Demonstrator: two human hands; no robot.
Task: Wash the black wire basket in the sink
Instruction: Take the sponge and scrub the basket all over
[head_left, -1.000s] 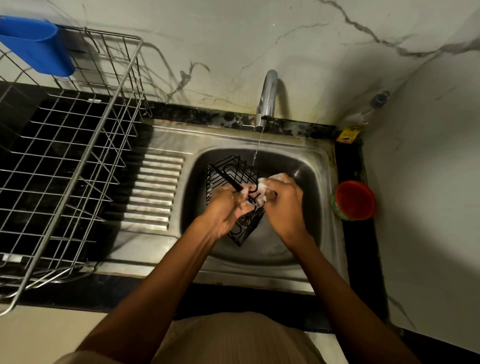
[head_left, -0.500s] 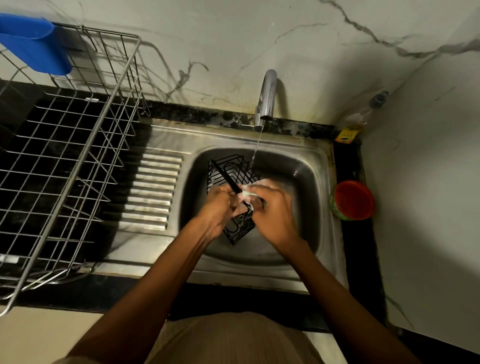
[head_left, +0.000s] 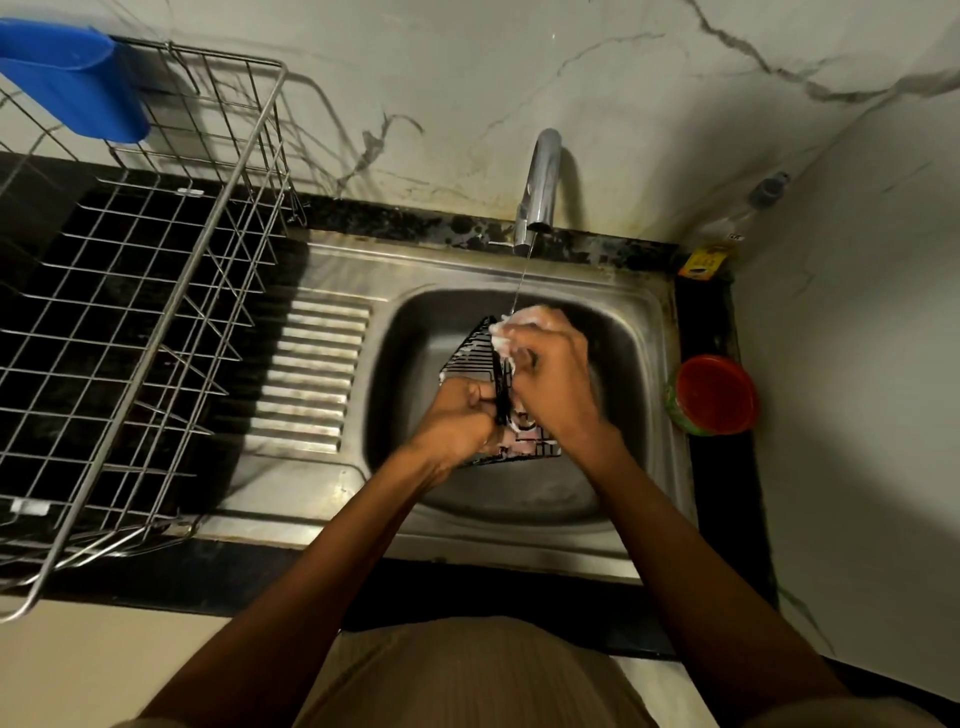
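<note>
The black wire basket is held over the steel sink bowl, tilted on edge. My left hand grips its lower left wires with curled fingers. My right hand holds a foamy white scrubber against the basket's upper right side, and foam covers its fingertips. A thin stream of water falls from the chrome tap onto the scrubber. Both hands hide much of the basket's middle.
A large steel wire dish rack stands on the counter to the left, with a blue plastic holder on its far corner. A red-lidded round container sits right of the sink. A small yellow packet lies in the back right corner.
The basket has been turned in my hands and now stands more on edge. My right hand has moved up with the scrubber to the basket's upper part under the water stream.
</note>
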